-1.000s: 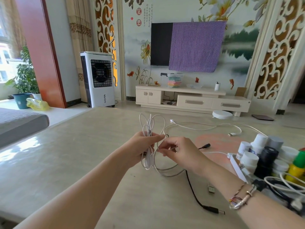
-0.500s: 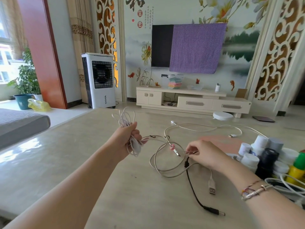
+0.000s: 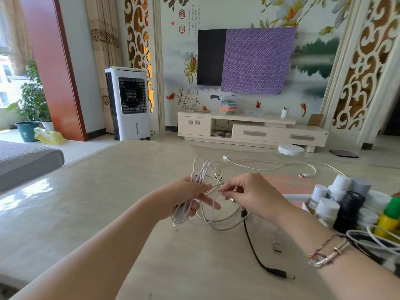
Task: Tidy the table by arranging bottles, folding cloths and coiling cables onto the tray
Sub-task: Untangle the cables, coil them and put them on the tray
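The left hand point(image 3: 186, 198) grips the coil point(image 3: 200, 176), its loops standing upright above the table point(image 3: 86, 202). Just right of the coil, the right hand point(image 3: 253, 195) pinches the slack cable point(image 3: 218, 221), which trails rightward and down, so the right hand feeds the next loop.

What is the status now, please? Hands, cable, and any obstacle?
Left hand grips white cable bundle. Right hand pinches the loose strand. Black cable lies across the table, beneath the right hand.

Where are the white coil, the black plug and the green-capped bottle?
white coil point(image 3: 200, 173), head view, upper loops above the left hand
black plug point(image 3: 281, 274), head view, barrel on the table
green-capped bottle point(image 3: 394, 207), head view, green cap
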Demonstrator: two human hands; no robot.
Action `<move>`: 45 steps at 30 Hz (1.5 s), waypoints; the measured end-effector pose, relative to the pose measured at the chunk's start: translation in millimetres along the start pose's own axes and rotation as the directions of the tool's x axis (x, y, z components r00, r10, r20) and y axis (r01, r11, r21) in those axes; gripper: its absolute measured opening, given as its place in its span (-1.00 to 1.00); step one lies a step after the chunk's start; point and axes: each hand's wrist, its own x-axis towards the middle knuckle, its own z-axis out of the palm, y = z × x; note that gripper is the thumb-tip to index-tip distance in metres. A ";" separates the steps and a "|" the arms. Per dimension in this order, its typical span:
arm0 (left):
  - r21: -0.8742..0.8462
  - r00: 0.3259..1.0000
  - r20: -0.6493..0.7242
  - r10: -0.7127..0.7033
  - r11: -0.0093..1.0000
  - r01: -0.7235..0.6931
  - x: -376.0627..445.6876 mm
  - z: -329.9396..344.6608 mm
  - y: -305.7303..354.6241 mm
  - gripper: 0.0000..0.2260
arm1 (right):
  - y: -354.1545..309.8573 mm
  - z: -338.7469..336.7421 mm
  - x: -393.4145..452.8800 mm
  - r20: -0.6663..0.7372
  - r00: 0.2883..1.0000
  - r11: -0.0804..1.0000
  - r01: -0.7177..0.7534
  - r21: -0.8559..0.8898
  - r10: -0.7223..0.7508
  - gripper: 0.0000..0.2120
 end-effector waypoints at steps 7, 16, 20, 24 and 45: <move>0.022 0.989 0.151 0.002 1.000 -0.006 -3.2 11.7 1.7 -0.88 | -8.0 -0.4 -2.8 -0.003 1.000 0.992 -0.027 0.120 0.027 -0.90; 0.019 0.993 0.115 0.001 1.000 -0.004 -2.6 7.2 0.9 -0.65 | 5.6 -1.4 -1.5 -0.206 0.972 0.993 0.100 -0.061 -0.111 -0.52; 0.091 0.976 0.213 -0.036 0.996 0.017 -8.3 7.7 3.4 -0.79 | 3.3 1.5 1.2 -0.074 0.926 0.883 0.324 -0.340 -0.369 -0.17; 0.196 0.949 0.304 -0.088 0.980 0.028 -12.2 10.3 3.0 -0.89 | 6.7 11.5 6.4 0.045 0.909 0.840 0.402 -0.364 -0.415 -0.40; 0.754 0.903 -0.028 0.430 0.602 -0.263 2.3 8.8 -5.9 -0.80 | 10.1 -5.0 1.1 -0.045 0.993 0.993 0.111 0.045 -0.109 -0.80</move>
